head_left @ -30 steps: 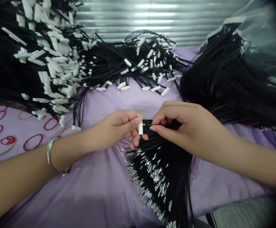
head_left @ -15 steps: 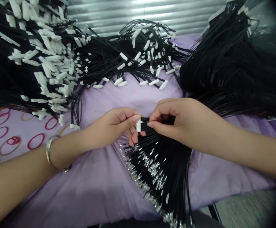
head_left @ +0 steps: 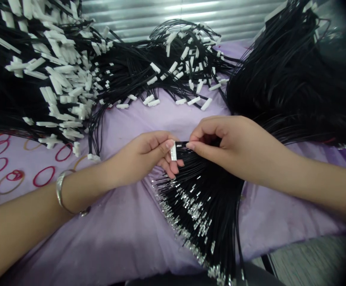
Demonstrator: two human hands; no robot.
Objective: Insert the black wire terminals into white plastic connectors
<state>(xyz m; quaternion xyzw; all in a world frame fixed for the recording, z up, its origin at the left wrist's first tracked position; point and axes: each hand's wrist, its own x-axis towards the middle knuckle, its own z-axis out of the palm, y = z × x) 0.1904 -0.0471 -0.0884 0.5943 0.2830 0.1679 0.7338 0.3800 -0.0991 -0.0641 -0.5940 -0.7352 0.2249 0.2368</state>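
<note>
Between thumb and fingers, my left hand [head_left: 156, 153] pinches a small white plastic connector housing [head_left: 173, 151], held upright on its long side. My right hand [head_left: 217, 139] is closed in a pinch on a thin black wire [head_left: 182, 144], whose metal-tipped end points left at the housing. At least one black wire reaches the housing's upper part; how deep its tip sits I cannot tell. Under both hands a fanned bundle of black wires [head_left: 220, 214] spreads toward me, silvery crimp terminals [head_left: 195, 210] at their ends.
Black wires with white connectors [head_left: 62, 79] are heaped at the left, and more such wires [head_left: 187, 63] lie at the back. A large black wire bundle [head_left: 289, 83] lies at the right. Rubber bands [head_left: 43, 176] are scattered on the purple cloth [head_left: 110, 234]. Behind stands a ribbed metallic surface [head_left: 191, 16].
Both hands have risen slightly in view with the housing and wire. The gap between the right fingertips and the housing looks about the same, and both pinches persist.
</note>
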